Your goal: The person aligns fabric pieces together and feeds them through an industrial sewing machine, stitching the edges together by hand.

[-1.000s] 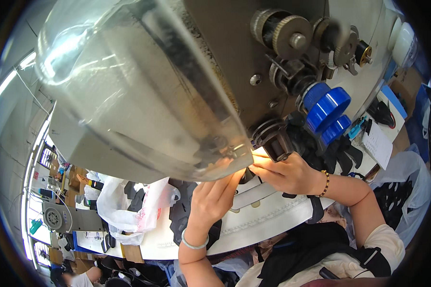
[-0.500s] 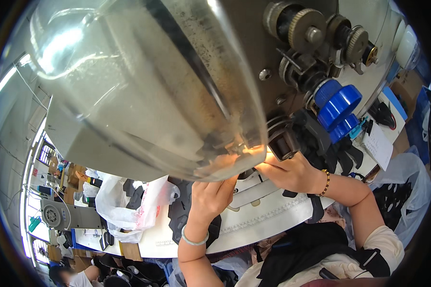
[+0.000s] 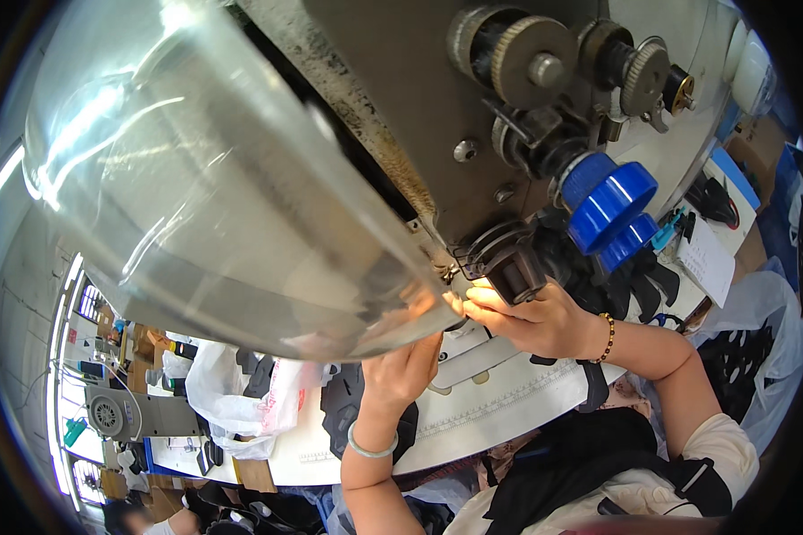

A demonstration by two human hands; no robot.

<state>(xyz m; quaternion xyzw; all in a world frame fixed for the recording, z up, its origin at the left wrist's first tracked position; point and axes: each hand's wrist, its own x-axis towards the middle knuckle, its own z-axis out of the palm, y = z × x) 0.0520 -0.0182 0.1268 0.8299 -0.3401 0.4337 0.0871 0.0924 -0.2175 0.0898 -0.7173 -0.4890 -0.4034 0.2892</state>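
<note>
Close in front stands a sewing machine [image 3: 384, 80] with metal tension dials and a blue knob [image 3: 611, 205]. A clear plastic shield [image 3: 232, 205] covers much of the sewing area. Both my hands are at the needle area, under the machine head. My left hand [image 3: 400, 370] has its fingers drawn together, their tips blurred behind the shield. My right hand [image 3: 540, 321] is closed, thumb and fingers pressed together beside the presser foot. Whatever either hand pinches is hidden. Dark cut pieces [image 3: 339, 406] lie beside my left wrist.
A white table [image 3: 473, 423] with a printed ruler scale lies before me. At left sits a white plastic bag [image 3: 227, 392] with dark pieces. More black pieces [image 3: 647, 285] lie right of the machine, near a paper sheet [image 3: 707, 267]. Another person [image 3: 156, 526] is at lower left.
The view has shifted, so the shield and machine head appear further left. My right fingers show more clearly beside the presser foot. Both hands stay at the needle area.
</note>
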